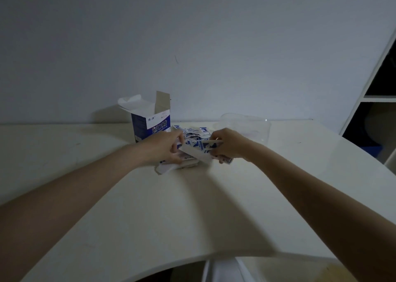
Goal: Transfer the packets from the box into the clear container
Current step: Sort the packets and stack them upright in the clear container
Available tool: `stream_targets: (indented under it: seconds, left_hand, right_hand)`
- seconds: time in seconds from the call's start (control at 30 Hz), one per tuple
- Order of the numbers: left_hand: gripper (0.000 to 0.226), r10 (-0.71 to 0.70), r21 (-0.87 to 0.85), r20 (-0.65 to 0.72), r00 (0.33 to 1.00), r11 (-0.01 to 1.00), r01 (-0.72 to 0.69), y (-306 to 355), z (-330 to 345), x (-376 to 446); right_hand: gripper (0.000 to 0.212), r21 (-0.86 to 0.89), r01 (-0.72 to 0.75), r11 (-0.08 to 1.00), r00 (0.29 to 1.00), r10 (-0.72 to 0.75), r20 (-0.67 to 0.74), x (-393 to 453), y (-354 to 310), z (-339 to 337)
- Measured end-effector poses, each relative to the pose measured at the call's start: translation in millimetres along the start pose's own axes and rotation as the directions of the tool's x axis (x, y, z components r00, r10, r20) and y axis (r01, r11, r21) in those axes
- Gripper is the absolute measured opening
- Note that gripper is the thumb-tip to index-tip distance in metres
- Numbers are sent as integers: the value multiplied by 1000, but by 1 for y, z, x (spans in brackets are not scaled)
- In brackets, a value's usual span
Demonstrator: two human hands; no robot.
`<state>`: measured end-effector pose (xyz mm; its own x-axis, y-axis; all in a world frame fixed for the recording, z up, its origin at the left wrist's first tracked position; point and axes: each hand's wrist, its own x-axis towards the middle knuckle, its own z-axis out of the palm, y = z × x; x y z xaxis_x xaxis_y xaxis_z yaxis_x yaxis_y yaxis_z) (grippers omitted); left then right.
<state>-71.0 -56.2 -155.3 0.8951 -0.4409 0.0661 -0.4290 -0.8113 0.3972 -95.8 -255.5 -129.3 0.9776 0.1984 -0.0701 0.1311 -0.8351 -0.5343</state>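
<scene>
Packets (pixel 194 135), blue/white, lie in a loose pile on the table (pixel 128 196) at 12 o'clock from you, between box and container, w/ more of them held in both your hands just in front of the pile. Box (pixel 151 123), blue/white, stands upright at 11 o'clock of the pile, top flaps open, white paper sticking out the top, back near the wall (pixel 192 35). Clear container (pixel 248 127) sits at 2 o'clock of the pile, near it; can't tell if any packets are inside, plastic too faint.

Your left hand (pixel 169 146): fingers curled, gripping a bunch of packets/white strip at its 3 o'clock side; more flat white paper or packets under it on the table. Your right hand (pixel 227 145): fingers curled round packets, thumb pinching a thin strip that runs toward the left hand. Both hands close together, low over the table, strip bridging them. Exact packet count in each hand — can't tell, dim and blurry.

White shelf unit (pixel 375 84) at 3 o'clock, far edge of the view, dark compartments.
</scene>
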Motion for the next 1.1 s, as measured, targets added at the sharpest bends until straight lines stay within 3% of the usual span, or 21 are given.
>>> stream_targets:
  seconds: [0.07, 0.13, 0.23, 0.3, 0.43, 0.5, 0.6, 0.73, 0.8, 0.87, 0.9, 1.0, 1.07, 1.1]
  left_hand:
    - [50, 13, 1, 38, 999, 1000, -14, 4, 0, -2]
    - [42, 54, 73, 67, 996, 996, -59, 9, 1, 0]
    - [31, 46, 179, 60, 997, 982, -56, 17, 4, 3]
    - [17, 50, 111, 23, 998, 992, -52, 20, 3, 6]
    - [45, 14, 11, -41, 999, 1000, -14, 16, -1, 9]
    - [39, -52, -13, -47, 998, 999, 51, 14, -4, 9]
    - [30, -144, -99, -52, 988, 985, 139, 8, -8, 10]
    - [19, -178, -316, -51, 983, 936, 154, 4, -13, 5]
    - [20, -172, -337, -40, 984, 930, 149, 4, -16, 3]
    - [10, -200, -387, -69, 977, 908, 159, 6, -18, 5]
    - [5, -224, -441, -87, 971, 882, 164, 7, -19, 5]
    - [9, -233, -643, -63, 970, 754, 139, 18, -20, 7]
    - [7, -151, -561, -88, 985, 824, 77, 27, -18, 7]
    - [7, -117, -499, -80, 990, 864, 62, 30, -16, 8]
  right_hand:
    - [21, 24, 11, 1000, 999, -10, -36, -1, 1, -2]
    - [34, 16, 18, 1000, 997, -17, -77, 0, 4, 1]
    - [34, -2, 8, 1000, 994, -8, -110, 1, 9, 6]
    - [29, -17, 8, 1000, 994, -10, -111, 1, 11, 8]
    - [22, 47, -1, 999, 991, 7, -133, 0, 14, 11]
    - [9, 117, -9, 993, 988, 27, -152, -1, 15, 10]
    - [13, 226, -32, 974, 990, 62, -130, -2, 17, 8]
    - [12, 292, -95, 952, 994, 106, -22, -1, 19, 13]
    - [15, 377, -88, 922, 994, 104, -22, 0, 20, 14]
    - [13, 532, -43, 846, 994, 87, -59, 1, 19, 12]
    - [13, 652, -22, 758, 996, 70, -48, 0, 16, 10]
    - [17, 932, -66, 356, 997, 52, 50, -1, -2, 7]
    - [18, 976, -84, 202, 994, 91, 67, 4, -13, 10]
    - [19, 978, -78, 193, 992, 113, 57, 7, -19, 12]
